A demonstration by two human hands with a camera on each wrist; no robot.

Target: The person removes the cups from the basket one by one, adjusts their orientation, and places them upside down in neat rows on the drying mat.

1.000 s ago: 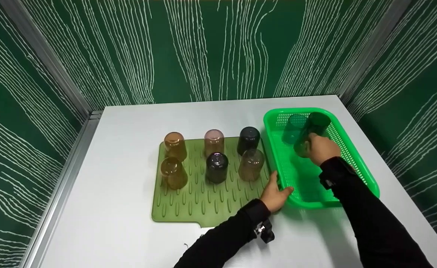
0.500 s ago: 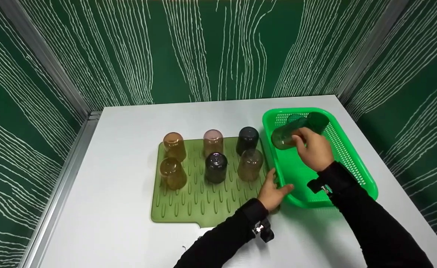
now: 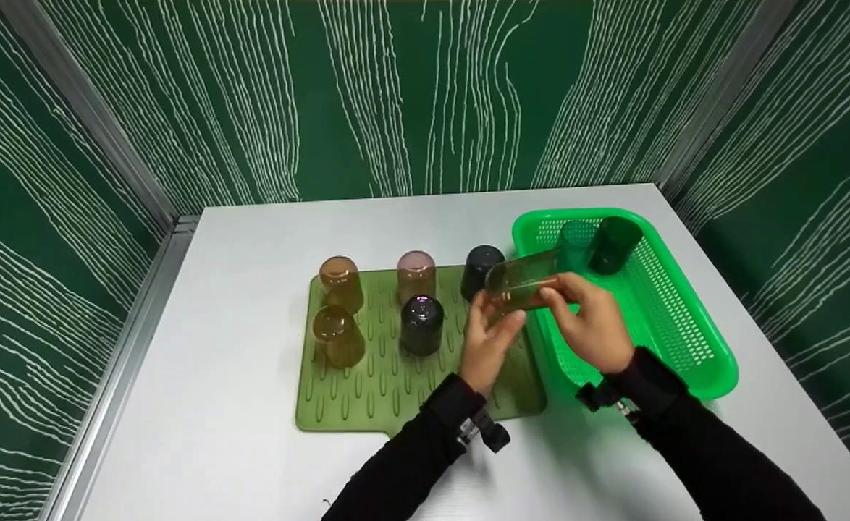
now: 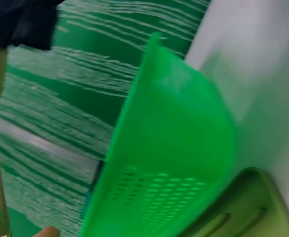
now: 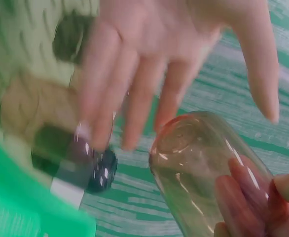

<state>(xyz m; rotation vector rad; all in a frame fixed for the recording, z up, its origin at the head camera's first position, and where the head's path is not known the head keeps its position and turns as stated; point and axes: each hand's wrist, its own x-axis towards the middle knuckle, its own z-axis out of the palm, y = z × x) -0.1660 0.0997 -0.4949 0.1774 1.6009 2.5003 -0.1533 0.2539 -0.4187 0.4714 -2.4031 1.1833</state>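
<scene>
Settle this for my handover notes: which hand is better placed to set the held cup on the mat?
Probably the left hand: it is over the mat, fingers extended near the closed base of the cup. The right hand grips toward the other end, nearer the basket.

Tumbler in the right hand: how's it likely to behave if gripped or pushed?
The tumbler is probably stiff: no dent shows where the right hand grips it. Its smooth, glossy wall may be slippery. Laid on its side, its round body would likely roll.
</scene>
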